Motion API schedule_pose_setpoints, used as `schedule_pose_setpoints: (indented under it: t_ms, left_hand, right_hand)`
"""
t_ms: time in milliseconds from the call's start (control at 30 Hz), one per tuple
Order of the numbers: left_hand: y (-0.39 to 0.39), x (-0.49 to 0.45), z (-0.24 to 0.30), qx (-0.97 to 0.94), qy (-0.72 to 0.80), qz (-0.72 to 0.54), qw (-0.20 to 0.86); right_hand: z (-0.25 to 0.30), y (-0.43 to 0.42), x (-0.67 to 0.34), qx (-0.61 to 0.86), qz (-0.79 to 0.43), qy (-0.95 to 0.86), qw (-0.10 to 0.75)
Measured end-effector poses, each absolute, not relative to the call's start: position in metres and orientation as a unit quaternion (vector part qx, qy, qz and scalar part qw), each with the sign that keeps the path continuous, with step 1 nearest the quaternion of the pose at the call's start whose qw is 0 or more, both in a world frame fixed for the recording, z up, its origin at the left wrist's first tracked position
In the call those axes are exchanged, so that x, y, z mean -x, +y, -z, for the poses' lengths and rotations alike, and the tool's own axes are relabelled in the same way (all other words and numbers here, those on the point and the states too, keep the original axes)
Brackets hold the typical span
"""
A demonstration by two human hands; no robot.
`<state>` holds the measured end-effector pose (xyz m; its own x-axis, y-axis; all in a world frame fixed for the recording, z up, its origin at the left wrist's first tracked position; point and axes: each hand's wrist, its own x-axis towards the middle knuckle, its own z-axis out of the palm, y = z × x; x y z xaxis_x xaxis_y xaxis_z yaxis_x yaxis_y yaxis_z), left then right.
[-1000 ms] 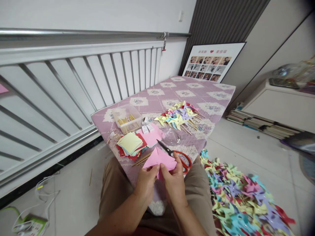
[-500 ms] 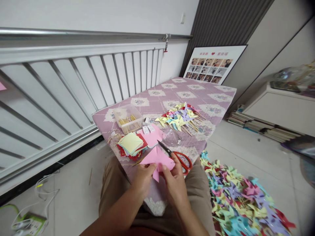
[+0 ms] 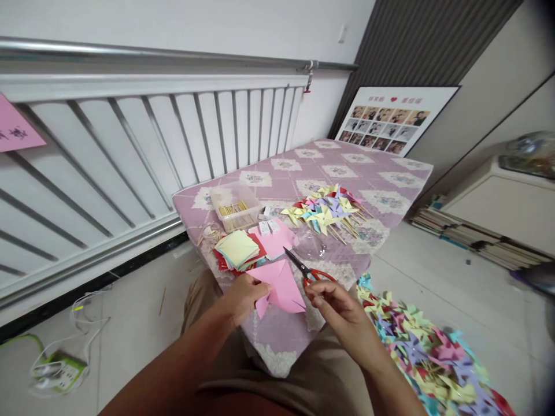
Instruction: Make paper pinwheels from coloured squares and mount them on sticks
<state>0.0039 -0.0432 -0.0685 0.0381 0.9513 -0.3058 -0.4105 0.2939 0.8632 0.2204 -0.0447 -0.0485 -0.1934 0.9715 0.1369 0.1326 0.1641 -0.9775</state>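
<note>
A pink paper square (image 3: pixel 280 283) with cuts at its corners is pinched in my left hand (image 3: pixel 247 296), thumb on top. One corner curls near that thumb. My right hand (image 3: pixel 340 312) is apart from the paper, its fingers curled and thumb close to the index fingertip. Anything between those fingertips is too small to make out. Beneath and beyond the right fingers lie scissors (image 3: pixel 301 266) with red handles, partly covered by the hand. A stack of coloured paper squares (image 3: pixel 237 248) sits beyond my left hand, pale yellow on top.
A clear plastic box (image 3: pixel 236 214) holds thin sticks. Finished pinwheels (image 3: pixel 325 209) lie on the floral-clothed table (image 3: pixel 290 332), near small white boxes (image 3: pixel 269 227) and a clear round container (image 3: pixel 310 245). Many more pinwheels (image 3: pixel 427 346) are heaped at the right. A radiator (image 3: pixel 225 127) runs alongside.
My right hand has let go of the pink paper and moved right, towards the scissors' handles. The paper has opened out flatter in my left hand.
</note>
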Motion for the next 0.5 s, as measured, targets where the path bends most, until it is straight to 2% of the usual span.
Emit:
schedule_pose_setpoints:
  t_ms: [233, 500]
  left_hand:
    - [-0.044, 0.005, 0.053, -0.358, 0.426, -0.445, 0.701]
    - [-0.048, 0.006, 0.049, -0.43, 0.424, -0.406, 0.686]
  right_hand:
    - [0.026, -0.053, -0.217, 0.364, -0.411, -0.775, 0.313]
    - [0.012, -0.048, -0.208, 0.349, -0.419, -0.792, 0.275]
